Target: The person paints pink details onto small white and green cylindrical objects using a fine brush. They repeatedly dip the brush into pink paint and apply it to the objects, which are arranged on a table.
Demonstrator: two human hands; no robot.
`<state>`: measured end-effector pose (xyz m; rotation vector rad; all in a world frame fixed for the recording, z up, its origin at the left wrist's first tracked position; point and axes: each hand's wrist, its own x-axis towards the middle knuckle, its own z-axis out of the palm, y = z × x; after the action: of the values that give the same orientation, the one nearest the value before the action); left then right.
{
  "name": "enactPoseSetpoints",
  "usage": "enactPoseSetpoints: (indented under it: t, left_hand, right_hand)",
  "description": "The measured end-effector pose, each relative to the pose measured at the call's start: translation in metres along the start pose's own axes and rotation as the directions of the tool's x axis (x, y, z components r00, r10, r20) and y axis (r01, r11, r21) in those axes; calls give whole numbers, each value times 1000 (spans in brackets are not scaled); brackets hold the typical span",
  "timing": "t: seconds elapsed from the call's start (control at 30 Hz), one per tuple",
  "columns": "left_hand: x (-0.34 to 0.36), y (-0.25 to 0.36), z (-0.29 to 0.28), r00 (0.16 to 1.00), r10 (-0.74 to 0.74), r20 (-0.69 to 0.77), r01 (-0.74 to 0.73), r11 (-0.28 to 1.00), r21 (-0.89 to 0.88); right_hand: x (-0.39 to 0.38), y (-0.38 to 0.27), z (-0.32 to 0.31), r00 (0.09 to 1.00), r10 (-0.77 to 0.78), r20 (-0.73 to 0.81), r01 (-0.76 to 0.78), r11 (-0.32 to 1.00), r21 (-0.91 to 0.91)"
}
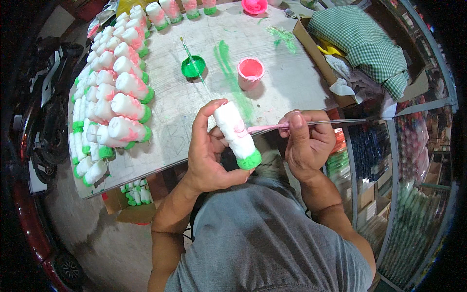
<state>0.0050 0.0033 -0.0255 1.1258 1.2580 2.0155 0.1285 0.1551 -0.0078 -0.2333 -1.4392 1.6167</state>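
Note:
My left hand point(209, 151) is closed around a white lumpy candle-like cylinder point(231, 126) with a green end, holding it tilted between the fingertips at its top and the thumb near its green end. Pinched in my right hand point(309, 141) is a thin paintbrush point(272, 127), its bristles and front part coated in pink. The brush tip touches the white side of the cylinder, where a small pink mark shows. Beyond my hands, a pink paint cup point(250, 78) stands upright on the table.
A green paint dish point(193, 68) with another brush point(187, 47) lies on the table point(175, 112). Rows of white, pink and green cylinders point(129, 85) line its left side. A cardboard box point(316, 58) with checkered cloth point(360, 41) sits right. Shelves point(384, 170) stand at the right.

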Motion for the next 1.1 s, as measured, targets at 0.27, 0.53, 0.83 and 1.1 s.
enactPoseSetpoints:
  t: [0.27, 0.53, 0.83, 1.1]
  left_hand:
    - [-1, 13, 9, 984, -156, -90, 161, 986, 47]
    - [-3, 11, 11, 988, -1, -153, 45, 958, 282]
    - [-4, 12, 9, 987, -9, -158, 58, 949, 310]
    - [-4, 12, 8, 989, 30, -143, 24, 930, 366]
  right_hand:
    - [2, -2, 0, 978, -190, 85, 202, 965, -166]
    - [1, -28, -8, 790, -297, 537, 505, 812, -293]
    - [1, -35, -7, 809, -243, 535, 467, 818, -335]
    - [1, -35, 0, 825, -268, 497, 483, 791, -376]
